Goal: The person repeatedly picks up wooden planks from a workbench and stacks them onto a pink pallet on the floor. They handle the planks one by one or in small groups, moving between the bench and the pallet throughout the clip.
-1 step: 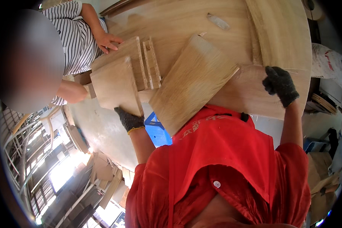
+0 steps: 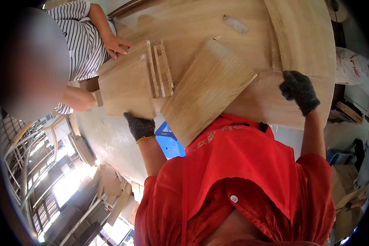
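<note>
My left hand, in a dark glove with a yellow cuff edge, grips the near edge of a light brown wooden board. That board lies at the left on a small pile, almost flush with the pieces under it. Beside it, upright boards show rough, pale edges. A larger wooden panel lies slantwise in the middle, its near end reaching my red apron. My right hand, gloved too, is curled closed over the table's right side, near a stack of panels; the inside of its fingers is hidden.
A co-worker's hand rests at the pile's far left. On the wooden table lies a small, clear, flattish object. A blue stool stands below the table edge. A white sack is at the right.
The board in my left hand has swung from a skewed position to nearly in line with the pile. My right hand has shifted slightly left.
</note>
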The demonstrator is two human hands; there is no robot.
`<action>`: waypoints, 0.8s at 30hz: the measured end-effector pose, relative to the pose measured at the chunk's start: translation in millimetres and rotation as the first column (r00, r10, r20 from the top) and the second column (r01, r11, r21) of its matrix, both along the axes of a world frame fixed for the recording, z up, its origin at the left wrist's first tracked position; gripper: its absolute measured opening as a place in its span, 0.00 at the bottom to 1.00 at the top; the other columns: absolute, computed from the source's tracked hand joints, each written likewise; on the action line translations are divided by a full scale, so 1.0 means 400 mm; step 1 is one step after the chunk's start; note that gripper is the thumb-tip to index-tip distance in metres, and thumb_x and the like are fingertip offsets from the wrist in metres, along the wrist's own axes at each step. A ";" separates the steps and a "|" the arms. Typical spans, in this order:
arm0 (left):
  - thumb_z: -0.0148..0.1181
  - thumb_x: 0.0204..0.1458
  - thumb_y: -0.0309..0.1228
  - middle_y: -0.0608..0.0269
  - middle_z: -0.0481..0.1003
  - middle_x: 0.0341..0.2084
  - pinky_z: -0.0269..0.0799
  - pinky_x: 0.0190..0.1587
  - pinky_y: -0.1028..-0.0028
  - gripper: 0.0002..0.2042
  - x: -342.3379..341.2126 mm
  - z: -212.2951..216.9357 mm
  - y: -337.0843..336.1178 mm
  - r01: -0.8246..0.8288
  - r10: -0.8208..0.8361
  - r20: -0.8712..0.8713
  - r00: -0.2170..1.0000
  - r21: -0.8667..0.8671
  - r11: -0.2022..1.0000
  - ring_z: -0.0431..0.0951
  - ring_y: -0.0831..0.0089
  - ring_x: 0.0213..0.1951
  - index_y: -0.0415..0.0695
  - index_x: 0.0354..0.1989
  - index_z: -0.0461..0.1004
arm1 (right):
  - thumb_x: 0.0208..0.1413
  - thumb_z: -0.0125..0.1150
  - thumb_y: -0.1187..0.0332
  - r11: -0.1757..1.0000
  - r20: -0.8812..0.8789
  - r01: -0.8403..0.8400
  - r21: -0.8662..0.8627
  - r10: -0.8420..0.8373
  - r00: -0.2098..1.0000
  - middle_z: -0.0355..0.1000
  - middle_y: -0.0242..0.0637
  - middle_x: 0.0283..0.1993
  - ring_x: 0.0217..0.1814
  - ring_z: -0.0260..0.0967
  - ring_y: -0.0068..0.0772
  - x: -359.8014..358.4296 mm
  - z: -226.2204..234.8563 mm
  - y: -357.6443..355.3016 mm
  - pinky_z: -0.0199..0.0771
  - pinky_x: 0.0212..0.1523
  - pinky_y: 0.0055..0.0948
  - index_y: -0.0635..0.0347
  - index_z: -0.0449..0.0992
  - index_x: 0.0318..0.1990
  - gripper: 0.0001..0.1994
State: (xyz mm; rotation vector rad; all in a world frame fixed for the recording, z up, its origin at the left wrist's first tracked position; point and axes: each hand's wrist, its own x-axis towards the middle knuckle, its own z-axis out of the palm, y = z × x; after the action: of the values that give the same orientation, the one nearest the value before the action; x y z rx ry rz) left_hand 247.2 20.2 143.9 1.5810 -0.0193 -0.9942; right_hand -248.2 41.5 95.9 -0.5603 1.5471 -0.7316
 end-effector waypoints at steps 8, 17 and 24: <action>0.57 0.55 0.41 0.57 0.76 0.35 0.72 0.42 0.67 0.18 -0.087 0.067 0.008 0.517 -0.782 0.487 0.390 0.587 0.623 0.75 0.64 0.41 0.36 0.42 0.69 | 0.58 0.55 0.61 0.789 -0.748 -0.478 -0.386 0.036 0.662 0.73 0.40 0.42 0.42 0.71 0.43 0.136 0.028 -0.166 0.71 0.43 0.38 0.53 0.67 0.59 0.22; 0.61 0.45 0.40 0.38 0.55 0.62 0.55 0.59 0.44 0.39 -0.531 0.129 0.034 0.516 -0.378 0.503 -0.777 0.853 0.076 0.61 0.37 0.59 0.38 0.65 0.53 | 0.53 0.57 0.65 0.654 -0.988 -0.756 -0.005 0.111 0.103 0.70 0.42 0.49 0.53 0.68 0.46 0.287 0.029 -0.417 0.70 0.51 0.41 0.55 0.66 0.60 0.25; 0.53 0.51 0.28 0.35 0.58 0.61 0.59 0.60 0.56 0.31 -0.418 0.217 -0.004 0.643 -0.463 0.605 -0.647 0.760 0.095 0.62 0.41 0.60 0.33 0.65 0.53 | 0.59 0.49 0.63 0.721 -0.878 -0.655 -0.227 0.139 0.458 0.72 0.47 0.46 0.50 0.69 0.51 0.277 0.111 -0.321 0.70 0.49 0.44 0.55 0.63 0.62 0.23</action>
State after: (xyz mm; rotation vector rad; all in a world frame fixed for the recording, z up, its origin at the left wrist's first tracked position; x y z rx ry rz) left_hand 79.9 18.8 230.7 1.5507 -2.6775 -0.4897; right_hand -137.4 -87.0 140.2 -1.9071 1.8944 -0.5047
